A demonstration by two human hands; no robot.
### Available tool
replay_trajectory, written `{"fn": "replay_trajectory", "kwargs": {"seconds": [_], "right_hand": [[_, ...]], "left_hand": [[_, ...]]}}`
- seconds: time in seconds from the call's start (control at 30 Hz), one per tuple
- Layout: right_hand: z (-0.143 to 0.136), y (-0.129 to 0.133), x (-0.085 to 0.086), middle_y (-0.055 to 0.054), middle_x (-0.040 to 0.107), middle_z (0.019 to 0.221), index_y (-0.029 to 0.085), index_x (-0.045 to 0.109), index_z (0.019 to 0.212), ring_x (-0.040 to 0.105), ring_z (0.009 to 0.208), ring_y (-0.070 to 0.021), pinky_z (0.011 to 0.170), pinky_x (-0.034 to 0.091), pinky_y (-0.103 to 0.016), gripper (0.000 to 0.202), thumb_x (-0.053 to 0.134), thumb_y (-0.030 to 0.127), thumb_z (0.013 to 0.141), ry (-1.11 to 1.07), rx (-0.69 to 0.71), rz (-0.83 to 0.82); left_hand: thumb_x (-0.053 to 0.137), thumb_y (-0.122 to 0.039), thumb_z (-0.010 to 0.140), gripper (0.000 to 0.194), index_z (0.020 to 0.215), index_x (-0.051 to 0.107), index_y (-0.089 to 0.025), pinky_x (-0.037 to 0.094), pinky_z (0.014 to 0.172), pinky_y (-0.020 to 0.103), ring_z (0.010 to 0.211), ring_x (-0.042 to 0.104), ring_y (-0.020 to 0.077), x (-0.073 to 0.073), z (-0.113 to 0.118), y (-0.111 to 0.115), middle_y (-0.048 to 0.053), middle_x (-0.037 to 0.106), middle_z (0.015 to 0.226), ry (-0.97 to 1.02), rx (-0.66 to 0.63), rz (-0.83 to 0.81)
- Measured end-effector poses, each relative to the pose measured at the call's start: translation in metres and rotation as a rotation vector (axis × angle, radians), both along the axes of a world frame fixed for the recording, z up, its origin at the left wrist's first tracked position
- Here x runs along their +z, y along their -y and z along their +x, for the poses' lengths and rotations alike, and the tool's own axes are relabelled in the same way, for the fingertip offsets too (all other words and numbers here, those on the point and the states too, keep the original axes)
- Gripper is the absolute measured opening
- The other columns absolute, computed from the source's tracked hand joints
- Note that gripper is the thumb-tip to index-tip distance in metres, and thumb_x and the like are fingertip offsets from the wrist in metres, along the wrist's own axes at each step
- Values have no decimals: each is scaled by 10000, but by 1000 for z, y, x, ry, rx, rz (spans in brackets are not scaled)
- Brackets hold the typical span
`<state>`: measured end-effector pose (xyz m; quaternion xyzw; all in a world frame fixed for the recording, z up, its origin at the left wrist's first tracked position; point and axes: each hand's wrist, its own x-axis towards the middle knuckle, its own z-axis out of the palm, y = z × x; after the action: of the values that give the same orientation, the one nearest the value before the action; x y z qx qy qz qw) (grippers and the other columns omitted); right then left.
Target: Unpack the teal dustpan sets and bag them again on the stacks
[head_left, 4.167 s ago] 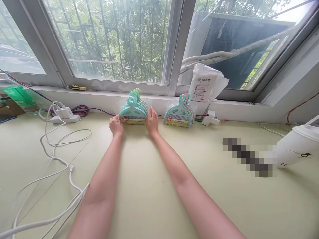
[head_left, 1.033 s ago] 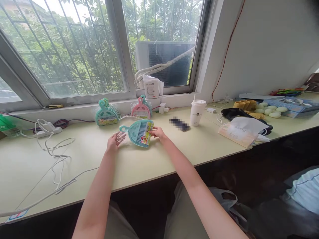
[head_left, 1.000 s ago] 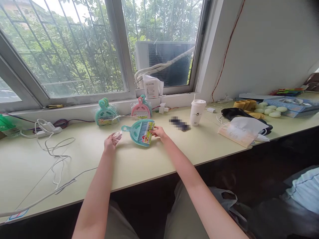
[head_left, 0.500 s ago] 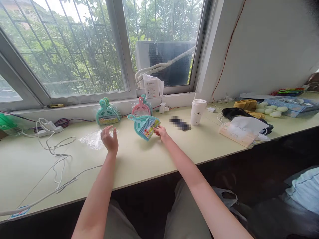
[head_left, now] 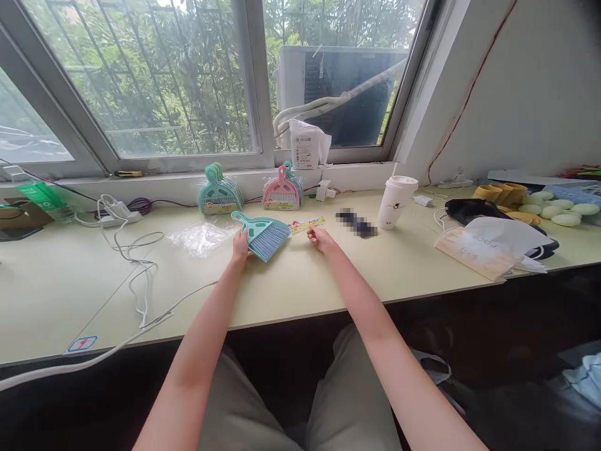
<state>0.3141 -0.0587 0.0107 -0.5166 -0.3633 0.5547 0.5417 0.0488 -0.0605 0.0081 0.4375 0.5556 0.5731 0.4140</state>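
Observation:
My left hand (head_left: pixel 240 244) is closed on the handle side of a teal mini dustpan and brush set (head_left: pixel 267 239), tilted above the table with its blue-grey bristles facing me. To its right, my right hand (head_left: pixel 321 238) pinches a colourful printed cardboard label (head_left: pixel 307 225), which stands apart from the bristles. Behind them, wrapped teal dustpan sets (head_left: pixel 220 193) and a pink dustpan set (head_left: pixel 282 189) lean against the sill. Crumpled clear plastic wrap (head_left: pixel 200 238) lies beside my left hand.
A white lidded cup (head_left: pixel 397 202) with a straw and a pixelated dark object (head_left: pixel 357 223) stand right of my hands. A tissue pack (head_left: pixel 493 244) lies farther right. White cables (head_left: pixel 145 269) and a power strip (head_left: pixel 121 217) spread over the left side.
My left hand has moved right and taken hold of the dustpan set. The label has come off the bristles and is now in my right hand. The view has shifted slightly.

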Motion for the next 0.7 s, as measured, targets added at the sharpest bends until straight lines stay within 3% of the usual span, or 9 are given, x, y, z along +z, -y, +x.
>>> {"fn": "replay_trajectory", "kwargs": {"seconds": [0.1,0.23,0.33,0.43,0.5,0.6,0.7], "right_hand": [[15,0,4,45,464,457,152,601,735,309,326,-35,340,262,-149,405,405,356,1024,-185,-130,-71],[22,2,8,-11,621,602,148,637,838,496,429,-50,424,358,-152,427,289,292,1039,-206,-240,-76],[11,5,7,-16,687,728,165,664,913,561,503,-69,511,403,-184,311,375,252,992,105,-270,3],[-16,15,5,-35,718,892,198,688,938,632,703,-126,682,456,-234,258,451,296,965,639,-263,312],[-37,24,5,-68,706,1032,210,690,966,626,945,-190,809,457,-275,229,496,332,958,909,-134,541],[-63,37,6,-100,670,1097,208,644,1087,540,1115,-251,891,444,-325,217,526,327,950,1085,-16,684],[-75,44,9,-119,647,1087,192,605,1104,510,1123,-271,889,452,-345,215,491,306,963,1124,-76,652]], "left_hand": [[510,-429,884,285,1004,626,-197,476,715,278,803,589,182,-5,3,-1,40,623,842,-48,-27,56],[513,-427,886,286,974,638,-185,476,732,289,801,594,190,-8,13,4,35,627,807,-79,-126,58],[489,-392,903,280,971,640,-166,470,740,293,791,594,193,-6,21,8,43,638,814,-108,-187,46],[454,-363,927,284,959,645,-155,455,788,291,847,596,195,-4,30,13,63,661,897,-164,-249,153],[447,-386,939,309,945,653,-155,445,815,292,894,597,206,-3,38,19,73,670,933,-212,-285,235],[450,-445,943,357,998,666,-167,433,841,303,936,597,226,-2,47,28,80,684,975,-281,-298,307],[425,-462,954,403,1099,668,-175,417,877,312,970,595,231,1,51,34,87,692,1066,-342,-291,378]]}}
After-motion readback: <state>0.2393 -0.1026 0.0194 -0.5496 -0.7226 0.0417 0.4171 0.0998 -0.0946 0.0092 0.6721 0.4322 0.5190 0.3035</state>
